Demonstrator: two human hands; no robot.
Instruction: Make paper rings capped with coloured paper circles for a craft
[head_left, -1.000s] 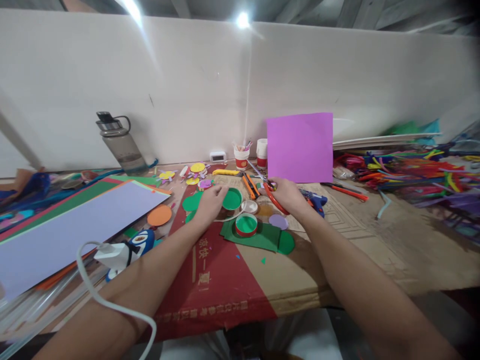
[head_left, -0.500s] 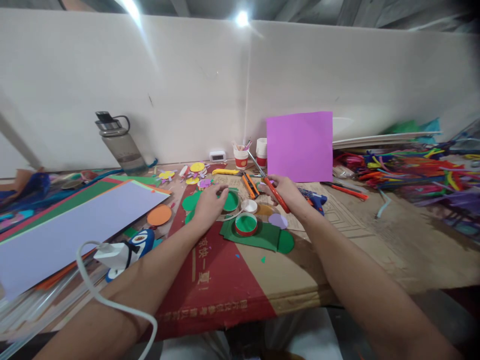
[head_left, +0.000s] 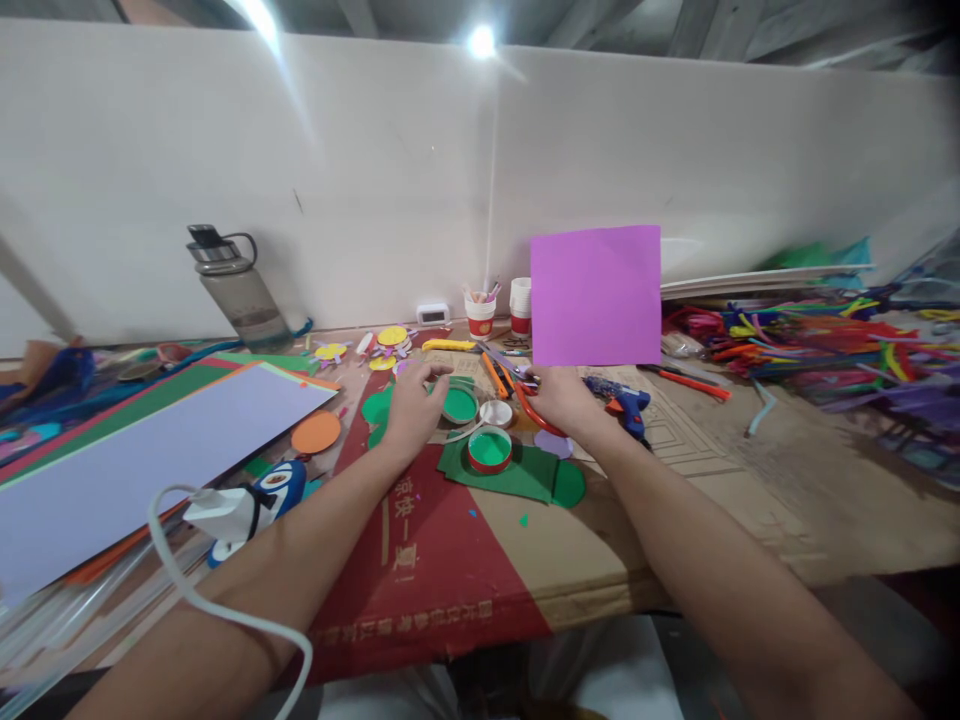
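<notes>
My right hand [head_left: 559,398] is closed round the red handles of a pair of scissors [head_left: 517,385], whose blades point left and away over the table. My left hand [head_left: 414,400] hovers with curled fingers at the left edge of a green paper disc [head_left: 459,404], touching or nearly touching it. Just in front lie a red-rimmed lid with a green inside [head_left: 490,450], a small white lid [head_left: 496,412] and a dark green foam sheet [head_left: 525,475]. A pale purple disc [head_left: 553,443] lies under my right wrist.
A magenta sheet [head_left: 596,295] stands against the wall behind my right hand. A glue gun [head_left: 626,405], orange cutter [head_left: 493,374], paper cups [head_left: 481,315], a water bottle [head_left: 238,290], large coloured sheets [head_left: 135,440] at left, pipe cleaners [head_left: 817,340] at right, a white cable [head_left: 217,600].
My right hand lowered the scissors and swung their blades from pointing up and away to lying low toward the left. My left hand shifted slightly back along the green disc.
</notes>
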